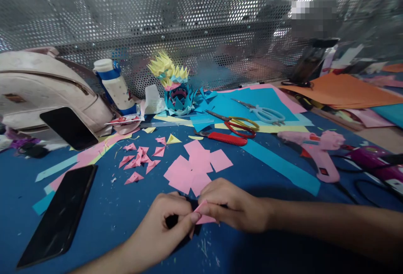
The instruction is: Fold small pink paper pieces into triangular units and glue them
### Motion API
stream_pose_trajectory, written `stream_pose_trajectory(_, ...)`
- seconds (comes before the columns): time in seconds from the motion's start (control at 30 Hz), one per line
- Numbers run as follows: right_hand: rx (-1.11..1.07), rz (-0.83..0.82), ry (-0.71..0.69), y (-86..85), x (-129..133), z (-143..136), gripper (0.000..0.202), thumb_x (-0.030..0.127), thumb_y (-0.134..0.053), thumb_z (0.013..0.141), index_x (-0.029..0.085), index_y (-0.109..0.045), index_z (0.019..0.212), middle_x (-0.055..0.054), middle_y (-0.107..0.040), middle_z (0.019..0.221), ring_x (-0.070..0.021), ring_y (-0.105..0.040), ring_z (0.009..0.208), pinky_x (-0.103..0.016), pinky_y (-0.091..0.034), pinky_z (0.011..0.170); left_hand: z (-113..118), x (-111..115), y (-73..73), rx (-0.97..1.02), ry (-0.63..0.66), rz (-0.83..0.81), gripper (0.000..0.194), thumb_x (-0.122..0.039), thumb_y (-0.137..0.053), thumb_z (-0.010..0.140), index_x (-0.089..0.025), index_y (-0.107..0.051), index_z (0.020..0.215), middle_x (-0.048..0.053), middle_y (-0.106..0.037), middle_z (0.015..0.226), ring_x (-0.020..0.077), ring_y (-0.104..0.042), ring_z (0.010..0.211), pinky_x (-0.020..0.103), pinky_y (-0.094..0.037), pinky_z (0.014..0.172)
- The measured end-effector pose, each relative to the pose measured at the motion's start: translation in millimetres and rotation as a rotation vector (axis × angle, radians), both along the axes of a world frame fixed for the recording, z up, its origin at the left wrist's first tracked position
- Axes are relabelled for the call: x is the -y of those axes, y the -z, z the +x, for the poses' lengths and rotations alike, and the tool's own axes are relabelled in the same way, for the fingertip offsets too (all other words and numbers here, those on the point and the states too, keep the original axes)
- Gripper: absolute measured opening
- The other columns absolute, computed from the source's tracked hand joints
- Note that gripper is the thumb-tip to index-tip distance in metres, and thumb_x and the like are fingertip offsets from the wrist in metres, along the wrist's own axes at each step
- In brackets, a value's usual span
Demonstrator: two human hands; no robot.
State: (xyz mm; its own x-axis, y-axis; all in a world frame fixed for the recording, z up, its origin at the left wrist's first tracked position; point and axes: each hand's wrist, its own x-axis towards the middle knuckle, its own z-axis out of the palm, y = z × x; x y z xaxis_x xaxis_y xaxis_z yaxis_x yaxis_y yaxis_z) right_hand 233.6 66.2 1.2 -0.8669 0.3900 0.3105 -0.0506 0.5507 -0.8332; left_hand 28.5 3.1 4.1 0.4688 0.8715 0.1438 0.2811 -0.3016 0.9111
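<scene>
Fingers (203, 213) partly hide pink paper (206, 219); its folds seem unclear.

On your blue table (119, 207), square pink paper sheets (200, 156) lie between triangular pink papers (141, 157), left, and a pistol-shaped pink plastic glue gun (319, 143), right.

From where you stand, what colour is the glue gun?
The glue gun is pink; the head view shows it best.

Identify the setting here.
Likely a shared craft table or workshop: pink paper squares and folded pieces, two pairs of scissors, and a pink glue gun lie on the blue tabletop.
</scene>
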Motion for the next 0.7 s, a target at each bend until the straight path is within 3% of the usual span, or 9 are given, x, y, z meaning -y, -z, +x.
stream_pose_trajectory(0.2,-0.038,-0.022,-0.005,0.2,1.2,0.2,0.046,0.035,-0.039,0.108,0.015,-0.059,0.071,0.001,-0.051,0.062,-0.0095,-0.045,0.058,-0.022,-0.036,0.058,1.4,0.8,-1.8,-0.008,0.001,0.030,0.059,-0.043,-0.045,0.107,-0.017,-0.059,0.055,0.001,-0.061,0.052,0.0109,-0.054,0.052,0.024,-0.041,0.065)
stream_pose_trajectory(0.47,-0.029,-0.019,0.033,1.0,-0.8,-0.1,0.045,0.037,-0.040,0.107,0.017,-0.048,0.068,0.003,-0.043,0.063,-0.0083,-0.041,0.057,-0.022,-0.032,0.056,-1.4,1.7,1.7,-0.018,-0.057,0.061,0.058,-0.041,-0.045,0.107,-0.017,-0.063,0.057,0.001,-0.061,0.051,0.0104,-0.052,0.052,0.021,-0.038,0.057)
stream_pose_trajectory(0.7,-0.015,-0.030,0.020,0.5,-0.5,0.8,0.044,0.036,-0.040,0.107,0.018,-0.046,0.068,0.003,-0.047,0.062,-0.0082,-0.045,0.057,-0.021,-0.034,0.057,-1.6,2.1,2.6,-0.026,-0.067,0.091,0.050,-0.029,-0.049,0.104,-0.016,-0.063,0.058,0.000,-0.063,0.053,0.0090,-0.054,0.053,0.018,-0.037,0.056)
